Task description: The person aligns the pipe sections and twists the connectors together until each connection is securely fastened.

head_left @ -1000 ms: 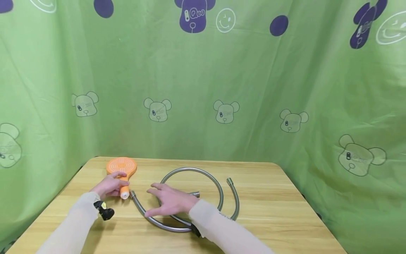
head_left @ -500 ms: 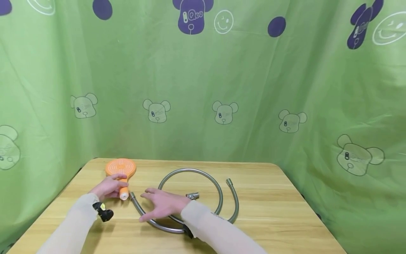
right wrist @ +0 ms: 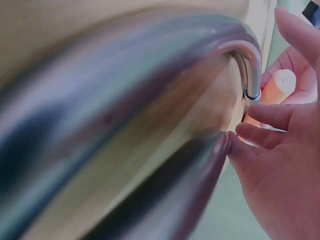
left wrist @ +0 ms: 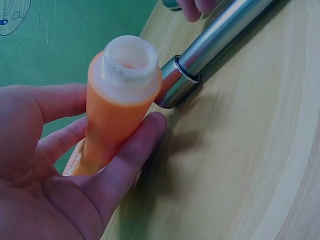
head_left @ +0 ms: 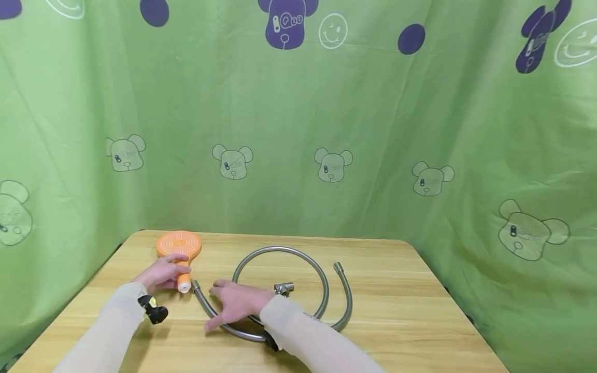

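An orange shower head [head_left: 179, 243] lies at the left back of the table, its handle pointing toward me. My left hand [head_left: 163, 273] grips that handle between thumb and fingers. In the left wrist view the handle [left wrist: 112, 120] ends in a pale threaded collar, close to a metal end nut [left wrist: 175, 90] of the hose. The grey metal shower hose [head_left: 322, 274] curls across the middle of the table. Over its left part, my right hand [head_left: 240, 301] is held with fingers spread, palm down, holding nothing. It overlaps part of the hose in the head view.
Inside the hose loop sits a small chrome fitting [head_left: 282, 288], partly behind the right wrist. The hose's other end [head_left: 338, 267] points to the back on the right. A green patterned curtain [head_left: 289, 202] surrounds the wooden table [head_left: 401, 290].
My right hand has shifted a little left and toward me over the hose, uncovering more of the chrome fitting. The left hand and the shower head have stayed in place.
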A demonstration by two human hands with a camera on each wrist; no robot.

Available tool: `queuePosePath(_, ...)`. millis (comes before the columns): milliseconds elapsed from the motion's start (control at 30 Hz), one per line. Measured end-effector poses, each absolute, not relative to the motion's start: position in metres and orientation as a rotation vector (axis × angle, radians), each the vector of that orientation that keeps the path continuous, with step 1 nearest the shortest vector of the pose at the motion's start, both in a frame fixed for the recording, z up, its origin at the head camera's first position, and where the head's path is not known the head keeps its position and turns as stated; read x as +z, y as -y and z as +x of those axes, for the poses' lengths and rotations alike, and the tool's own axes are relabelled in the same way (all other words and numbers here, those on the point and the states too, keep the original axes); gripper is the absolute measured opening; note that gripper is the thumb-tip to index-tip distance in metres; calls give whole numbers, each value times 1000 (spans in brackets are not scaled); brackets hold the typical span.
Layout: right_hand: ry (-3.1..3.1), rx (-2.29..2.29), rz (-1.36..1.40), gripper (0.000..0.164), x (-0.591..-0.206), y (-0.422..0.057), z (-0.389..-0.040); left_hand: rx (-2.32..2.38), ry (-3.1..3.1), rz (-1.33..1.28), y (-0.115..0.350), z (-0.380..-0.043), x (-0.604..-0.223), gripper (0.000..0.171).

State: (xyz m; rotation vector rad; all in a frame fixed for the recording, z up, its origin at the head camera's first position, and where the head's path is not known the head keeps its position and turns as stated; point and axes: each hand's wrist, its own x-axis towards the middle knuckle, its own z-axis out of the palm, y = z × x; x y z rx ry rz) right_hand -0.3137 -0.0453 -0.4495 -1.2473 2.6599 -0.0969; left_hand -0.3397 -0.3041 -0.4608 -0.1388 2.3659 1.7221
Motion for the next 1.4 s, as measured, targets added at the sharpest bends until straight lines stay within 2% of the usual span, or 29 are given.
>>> queuePosePath(567,-2693,-20,-1326,81,-458,51,-318,1701,-2353,-78,298,-343,-456,64)
queuePosePath(800,-2688,-34,-1318,82,-457,54,-317,1673,-2377,-105,302,-342,-458,61)
queuePosePath(1400,-2701,-106,-1314,65,-465,57,-315,1826,-2276,-88,303,-340,-467,60)
